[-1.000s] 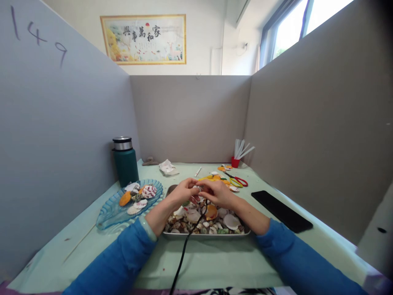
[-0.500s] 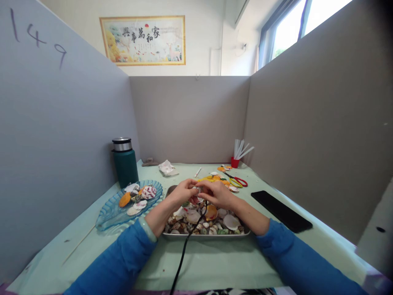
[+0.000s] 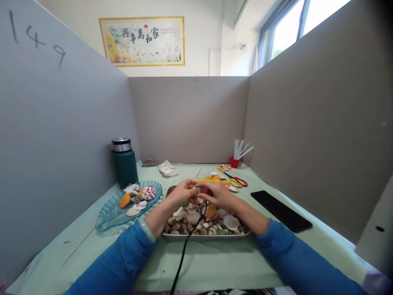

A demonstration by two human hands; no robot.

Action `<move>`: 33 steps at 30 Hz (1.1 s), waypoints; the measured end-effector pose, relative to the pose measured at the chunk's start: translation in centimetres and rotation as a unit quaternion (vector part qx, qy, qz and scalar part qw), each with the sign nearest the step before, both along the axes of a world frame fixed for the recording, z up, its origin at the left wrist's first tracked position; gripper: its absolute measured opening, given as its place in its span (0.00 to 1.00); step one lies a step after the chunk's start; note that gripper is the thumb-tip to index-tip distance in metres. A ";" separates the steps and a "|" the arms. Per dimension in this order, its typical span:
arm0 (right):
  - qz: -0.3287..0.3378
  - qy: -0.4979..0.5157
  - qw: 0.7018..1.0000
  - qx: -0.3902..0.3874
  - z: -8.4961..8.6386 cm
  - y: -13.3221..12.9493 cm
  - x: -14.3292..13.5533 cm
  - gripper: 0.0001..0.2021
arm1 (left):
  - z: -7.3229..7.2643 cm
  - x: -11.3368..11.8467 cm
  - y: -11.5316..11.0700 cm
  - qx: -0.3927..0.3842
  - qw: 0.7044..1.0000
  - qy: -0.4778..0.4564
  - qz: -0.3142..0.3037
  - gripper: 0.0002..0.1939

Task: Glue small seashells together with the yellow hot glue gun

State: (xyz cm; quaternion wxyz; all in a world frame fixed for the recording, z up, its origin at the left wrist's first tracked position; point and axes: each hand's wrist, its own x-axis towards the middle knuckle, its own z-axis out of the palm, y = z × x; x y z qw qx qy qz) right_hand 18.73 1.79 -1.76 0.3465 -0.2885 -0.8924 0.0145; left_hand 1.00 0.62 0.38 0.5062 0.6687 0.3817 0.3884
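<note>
My left hand point(image 3: 184, 191) and my right hand point(image 3: 217, 194) meet above the far part of a metal tray point(image 3: 205, 237). Fingers of both are closed in a pinch around something small and pale, mostly covered by the fingertips; its kind does not show. Below them the tray is full of mixed seashells point(image 3: 192, 217), among them an orange scallop shell point(image 3: 211, 213) and a round white shell point(image 3: 231, 222). A black cable point(image 3: 184, 250) hangs in front of the tray, its upper end just under my right hand.
A blue plate point(image 3: 104, 221) with several shells and a green bottle point(image 3: 125, 168) stand at left. Scissors point(image 3: 238, 181), orange and yellow pieces, and a red cup point(image 3: 235, 162) of white sticks lie behind. A black phone-like slab point(image 3: 281, 211) is at right. Grey partitions point(image 3: 188, 119) enclose the table.
The view has shifted very slightly. Both hands keep the same pinched position over the tray.
</note>
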 end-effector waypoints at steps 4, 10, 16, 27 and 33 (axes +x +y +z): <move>-0.001 0.002 1.000 0.002 0.0 -0.1 0.0 0.15 | 0.0 -0.1 0.0 -0.002 1.000 -0.009 -0.007 0.14; 0.002 0.002 1.000 0.001 0.1 -0.2 0.0 0.15 | 0.0 -0.1 0.1 0.000 1.000 -0.012 -0.018 0.14; -0.002 -0.001 1.000 0.002 -0.1 0.0 0.1 0.15 | -0.1 0.0 0.1 -0.008 1.000 -0.008 -0.004 0.13; -0.004 -0.005 1.000 0.011 0.1 0.0 0.1 0.14 | -0.5 -0.1 0.4 -0.010 1.000 -0.017 -0.022 0.12; -0.001 -0.002 1.000 0.017 0.0 0.0 0.1 0.14 | -1.1 -0.2 1.3 -0.020 0.999 -0.018 -0.025 0.14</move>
